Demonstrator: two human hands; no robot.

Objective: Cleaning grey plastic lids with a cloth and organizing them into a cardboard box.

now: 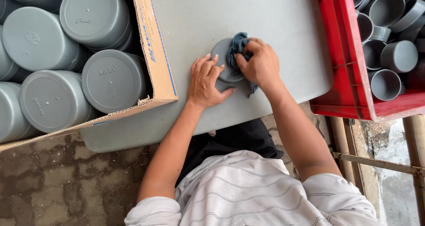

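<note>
A round grey plastic cap (222,57) lies on the grey table (248,17). My left hand (206,82) rests flat against its near left side, fingers spread over its edge. My right hand (262,64) presses a crumpled blue-grey cloth (238,44) onto the cap's top right part. The cloth's tail hangs out under the right hand.
A cardboard box (155,44) full of several large grey caps (113,79) stands at the left. A red plastic crate (341,53) with several smaller grey caps (398,55) sits at the right. Paved floor and a metal frame (380,163) lie below the table edge.
</note>
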